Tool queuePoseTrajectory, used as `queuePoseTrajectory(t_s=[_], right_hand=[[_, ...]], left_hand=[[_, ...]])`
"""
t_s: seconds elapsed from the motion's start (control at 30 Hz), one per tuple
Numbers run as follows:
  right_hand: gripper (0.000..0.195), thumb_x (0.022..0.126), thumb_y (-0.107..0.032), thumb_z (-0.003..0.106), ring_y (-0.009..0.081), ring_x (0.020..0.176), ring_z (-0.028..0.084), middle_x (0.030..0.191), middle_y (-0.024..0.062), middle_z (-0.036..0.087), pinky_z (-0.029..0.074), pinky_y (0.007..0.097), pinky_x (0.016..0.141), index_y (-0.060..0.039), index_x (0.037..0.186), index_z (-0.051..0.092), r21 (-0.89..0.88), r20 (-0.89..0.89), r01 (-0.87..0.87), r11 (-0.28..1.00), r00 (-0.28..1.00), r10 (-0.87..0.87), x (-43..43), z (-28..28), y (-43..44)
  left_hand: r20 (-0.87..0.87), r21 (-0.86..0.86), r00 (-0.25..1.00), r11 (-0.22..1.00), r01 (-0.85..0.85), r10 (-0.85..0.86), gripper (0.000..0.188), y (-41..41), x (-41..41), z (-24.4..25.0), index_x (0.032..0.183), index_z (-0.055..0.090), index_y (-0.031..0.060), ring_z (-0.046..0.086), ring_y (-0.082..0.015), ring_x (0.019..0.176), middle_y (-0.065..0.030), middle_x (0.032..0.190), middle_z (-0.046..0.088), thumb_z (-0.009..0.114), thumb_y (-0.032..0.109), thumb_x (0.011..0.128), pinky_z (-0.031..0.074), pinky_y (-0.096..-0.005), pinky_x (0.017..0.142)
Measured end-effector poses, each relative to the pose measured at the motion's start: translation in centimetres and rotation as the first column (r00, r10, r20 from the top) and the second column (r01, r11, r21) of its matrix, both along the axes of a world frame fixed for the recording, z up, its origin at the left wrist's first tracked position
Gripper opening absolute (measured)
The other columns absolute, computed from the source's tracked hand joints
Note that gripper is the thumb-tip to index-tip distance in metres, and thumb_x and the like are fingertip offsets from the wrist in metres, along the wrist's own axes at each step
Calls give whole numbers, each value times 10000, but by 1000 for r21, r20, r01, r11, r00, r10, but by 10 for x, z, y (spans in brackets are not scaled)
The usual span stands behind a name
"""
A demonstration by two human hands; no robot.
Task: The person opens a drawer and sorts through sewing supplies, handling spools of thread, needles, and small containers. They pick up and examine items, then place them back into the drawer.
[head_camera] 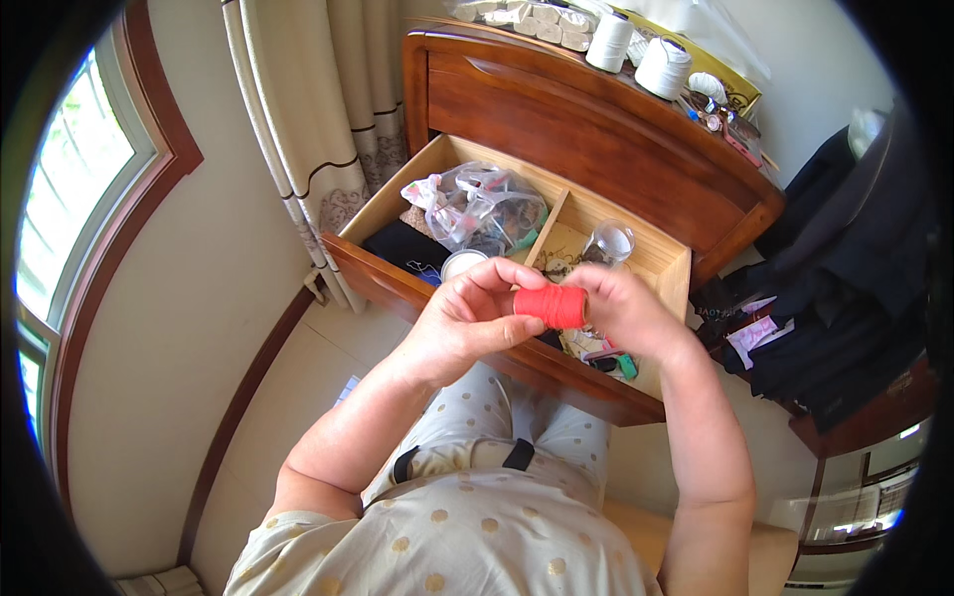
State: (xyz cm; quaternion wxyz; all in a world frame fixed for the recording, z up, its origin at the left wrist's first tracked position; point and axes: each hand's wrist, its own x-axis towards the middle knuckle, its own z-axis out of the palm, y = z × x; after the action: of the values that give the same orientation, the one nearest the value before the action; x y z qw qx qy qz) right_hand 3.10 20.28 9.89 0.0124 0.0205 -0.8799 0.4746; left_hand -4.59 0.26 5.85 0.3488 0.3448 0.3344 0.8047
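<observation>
A spool of red thread lies on its side between the thumb and fingers of my left hand, above the front edge of an open wooden drawer. My right hand is at the spool's right end, blurred, with its fingers bent; whether it grips the thread cannot be told. Beneath and behind the hands, the drawer holds a clear plastic bag of small items in its left compartment, with a white round lid or container near my left fingers. A clear jar stands in the right compartment.
Two white thread cones, rolled pale bundles and small tools lie on the dresser top. A wooden divider splits the drawer. A curtain hangs at left; dark clothes are heaped at right.
</observation>
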Motion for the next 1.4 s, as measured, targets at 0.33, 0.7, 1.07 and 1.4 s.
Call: queuePoseTrajectory(t_s=[0.33, 0.7, 1.07, 1.4], right_hand=[[111, 895, -132, 575, 249, 693, 643, 763, 125, 649, 484, 322, 615, -34, 874, 622, 218, -189, -1, 976, 981, 43, 15, 37, -17], [126, 889, -152, 585, 253, 685, 636, 766, 136, 647, 484, 318, 622, -37, 907, 634, 199, -227, -52, 979, 969, 98, 7, 31, 2], [136, 910, -169, 575, 171, 719, 612, 793, 73, 654, 487, 290, 680, -51, 906, 642, 271, -119, -74, 960, 987, 109, 12, 26, 19], [116, 893, -126, 589, 156, 741, 622, 805, 70, 658, 485, 287, 698, -17, 906, 623, 295, -57, -76, 952, 994, 97, 14, 15, 20]], left_hand=[[-400, -175, 916, 982, -71, -5, 299, 0, -2, 3, 1035, 556, 17, 536, -126, 1029, -56, 1105, 533, 654, -77, 768, 450, -275, 895], [-527, -128, 845, 975, -181, 88, 290, 7, -3, 17, 1000, 544, 36, 547, -123, 969, -48, 1041, 536, 613, -88, 747, 488, -259, 787], [-328, -4, 934, 988, -154, 144, 275, 28, -4, 22, 1013, 537, 22, 577, -123, 937, -19, 967, 530, 609, -91, 773, 510, -297, 782], [-185, 18, 975, 992, -124, 125, 275, 40, -10, 13, 1049, 526, 58, 575, -88, 912, -29, 1023, 585, 620, -60, 819, 485, -248, 785]])
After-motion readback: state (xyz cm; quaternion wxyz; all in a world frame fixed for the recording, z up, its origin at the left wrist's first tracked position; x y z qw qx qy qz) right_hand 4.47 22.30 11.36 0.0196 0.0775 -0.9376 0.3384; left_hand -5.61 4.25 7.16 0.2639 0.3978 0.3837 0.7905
